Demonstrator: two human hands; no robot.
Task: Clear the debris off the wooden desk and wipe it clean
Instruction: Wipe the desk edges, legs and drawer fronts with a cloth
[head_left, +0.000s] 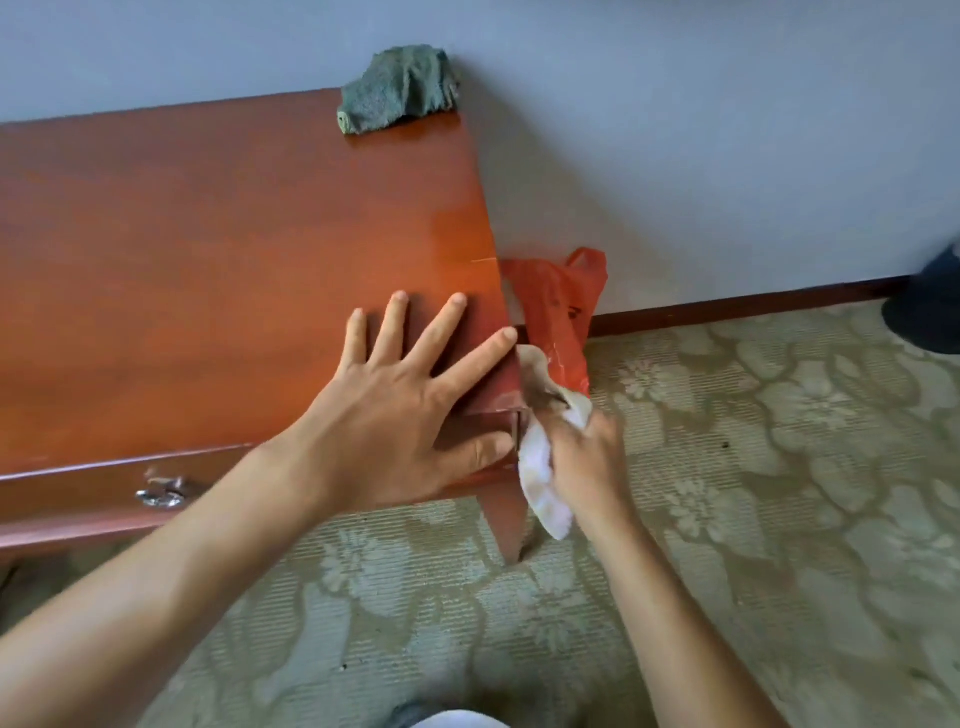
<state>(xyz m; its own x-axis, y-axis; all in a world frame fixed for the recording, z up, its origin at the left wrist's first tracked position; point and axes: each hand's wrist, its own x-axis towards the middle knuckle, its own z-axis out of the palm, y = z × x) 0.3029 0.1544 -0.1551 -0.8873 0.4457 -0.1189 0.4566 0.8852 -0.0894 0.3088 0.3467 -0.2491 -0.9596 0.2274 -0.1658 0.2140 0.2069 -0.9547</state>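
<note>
White cloth at the desk's right end

The wooden surface (234, 270), glossy reddish-brown, runs lengthwise left to right along the wall. Off its right edge the right hand (582, 457) grips a crumpled white cloth (540, 467), fingers clenched round it. The left hand (405, 410) lies flat near that corner, fingers spread and released. A red plastic bag (561, 312) hangs beside the edge; a grey-green rag (400, 88) sits at the far corner

Glossy reddish-brown wooden desk (218, 270) runs along the far wall, one metal-handled drawer on its near face. A crumpled grey-green cloth (397, 89) sits at its far right corner; a soiled white rag (543, 470) is bunched against its near right edge.
</note>
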